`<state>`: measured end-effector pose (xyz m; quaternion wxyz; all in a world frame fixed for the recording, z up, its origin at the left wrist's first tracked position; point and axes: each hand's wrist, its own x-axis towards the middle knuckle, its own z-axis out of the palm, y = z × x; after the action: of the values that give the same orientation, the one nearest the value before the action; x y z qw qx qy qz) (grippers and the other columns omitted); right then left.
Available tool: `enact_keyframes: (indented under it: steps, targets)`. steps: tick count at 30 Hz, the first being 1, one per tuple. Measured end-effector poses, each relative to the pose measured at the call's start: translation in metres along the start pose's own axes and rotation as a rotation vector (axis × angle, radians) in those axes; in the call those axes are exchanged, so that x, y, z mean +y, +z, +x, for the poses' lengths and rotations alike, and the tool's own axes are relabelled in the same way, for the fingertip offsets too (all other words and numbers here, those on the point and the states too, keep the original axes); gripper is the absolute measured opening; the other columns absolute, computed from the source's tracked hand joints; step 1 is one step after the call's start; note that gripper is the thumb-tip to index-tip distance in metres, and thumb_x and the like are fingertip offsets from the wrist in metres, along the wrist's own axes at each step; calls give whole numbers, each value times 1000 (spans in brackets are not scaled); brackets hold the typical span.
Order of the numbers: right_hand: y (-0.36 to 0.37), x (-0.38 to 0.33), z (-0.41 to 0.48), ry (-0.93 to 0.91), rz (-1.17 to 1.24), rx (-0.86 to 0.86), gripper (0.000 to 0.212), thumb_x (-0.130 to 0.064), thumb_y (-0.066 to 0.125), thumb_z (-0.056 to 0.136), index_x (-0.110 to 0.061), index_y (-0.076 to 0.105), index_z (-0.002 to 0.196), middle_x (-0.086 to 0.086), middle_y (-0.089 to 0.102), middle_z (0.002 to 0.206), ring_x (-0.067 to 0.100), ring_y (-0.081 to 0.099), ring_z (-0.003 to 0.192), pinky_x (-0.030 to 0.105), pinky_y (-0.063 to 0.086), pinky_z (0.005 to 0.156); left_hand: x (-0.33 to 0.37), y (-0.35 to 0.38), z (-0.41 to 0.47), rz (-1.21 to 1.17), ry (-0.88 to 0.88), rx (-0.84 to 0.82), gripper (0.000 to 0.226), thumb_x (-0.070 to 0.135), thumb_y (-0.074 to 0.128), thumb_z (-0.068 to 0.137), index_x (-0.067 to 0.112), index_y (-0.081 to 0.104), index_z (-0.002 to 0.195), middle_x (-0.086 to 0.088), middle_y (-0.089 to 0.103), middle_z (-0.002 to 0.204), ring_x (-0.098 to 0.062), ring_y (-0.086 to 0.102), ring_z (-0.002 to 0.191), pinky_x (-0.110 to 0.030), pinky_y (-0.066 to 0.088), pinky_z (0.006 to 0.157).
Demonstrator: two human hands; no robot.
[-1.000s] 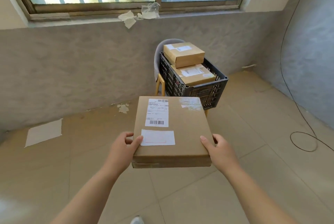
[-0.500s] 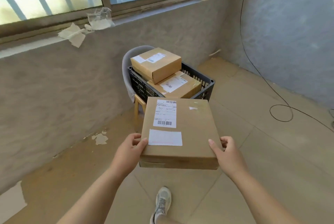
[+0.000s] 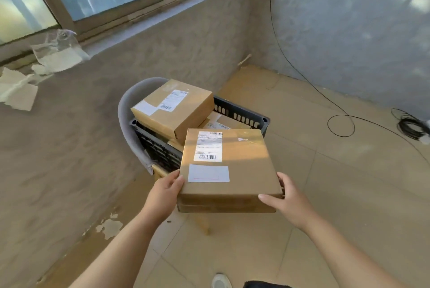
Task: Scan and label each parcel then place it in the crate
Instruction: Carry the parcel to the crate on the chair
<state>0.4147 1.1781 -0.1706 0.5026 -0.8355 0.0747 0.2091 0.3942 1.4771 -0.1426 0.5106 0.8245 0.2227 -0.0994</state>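
Head view. The held parcel (image 3: 230, 166) is level, label side up, over the near right corner of the crate (image 3: 242, 114); whether they touch cannot be told. Judged: the flat carry keeps the shipping label (image 3: 209, 147) and white sticker (image 3: 208, 173) readable and lines the box up for lowering.

The crate sits on a chair (image 3: 126, 113). The upper parcel (image 3: 172, 108) lies across the crate's left side, above the rim. The lower parcel (image 3: 223, 122) lies beneath it, toward the right wall. That right side looks like the likely resting spot.

The left hand (image 3: 164, 191) grips the near left corner, thumb on top, fingers underneath and hidden. The right hand (image 3: 288, 201) clasps the near right corner, thumb along the front edge, fingers curled round the side.
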Motion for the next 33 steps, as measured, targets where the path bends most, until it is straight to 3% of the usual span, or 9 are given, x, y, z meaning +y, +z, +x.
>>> enact_keyframes:
  steps: [3,7,11,15,21,23,25,29,33]
  targets:
    - [9,-2,12,51,-17,47,92,-32,82,71,-25,28,145,-11,52,131,10,52,120,32,43,101,5,-6,31,11,25,-107,30,35,43,97,33,53,125,19,58,100,-5,55,93,-34,48,88]
    - [35,-14,22,98,-14,221,88,-25,82,74,-21,31,145,-8,47,128,9,48,111,24,37,89,-1,-16,71,-49,13,-212,41,26,65,85,29,51,123,13,58,110,-3,57,98,-19,45,71]
    - [67,-22,38,174,5,419,76,-22,86,69,-12,43,131,1,51,121,15,53,107,26,41,86,-4,-28,116,127,73,-253,54,23,74,76,26,50,124,8,57,118,-8,58,103,-20,46,78]
    - [96,-33,58,259,26,512,65,-23,88,65,-15,50,117,2,58,111,19,59,99,31,48,81,3,-37,154,261,165,-184,58,25,76,76,20,52,128,5,52,114,-8,55,99,-22,45,84]
    - [123,-62,81,357,-80,606,70,-29,81,74,-10,48,133,8,52,124,24,53,111,34,46,91,10,-43,189,447,275,-137,33,26,68,84,18,61,115,3,52,108,-14,56,92,-27,49,79]
    - [127,-68,85,393,-66,623,70,-29,80,76,-10,47,136,8,54,126,26,54,114,35,46,94,10,-44,195,503,380,-150,27,22,62,89,14,64,114,0,53,109,-20,55,98,-28,46,83]
    - [129,-70,88,407,-51,634,62,-29,77,78,-11,52,131,6,61,123,25,58,110,35,49,92,10,-43,201,580,484,-178,25,19,55,93,13,64,115,0,53,118,-24,47,110,-28,42,89]
    - [130,-76,83,396,-24,615,37,-20,71,83,-17,61,118,-1,69,111,18,63,96,27,49,77,16,-45,205,806,490,-241,31,24,40,98,23,52,126,7,39,136,-21,31,116,-29,36,97]
    - [124,-84,71,395,-30,521,57,-25,67,89,-18,44,141,0,53,138,22,51,125,26,41,90,19,-49,197,916,554,-248,36,34,44,94,24,49,129,3,36,138,-25,30,119,-35,36,101]
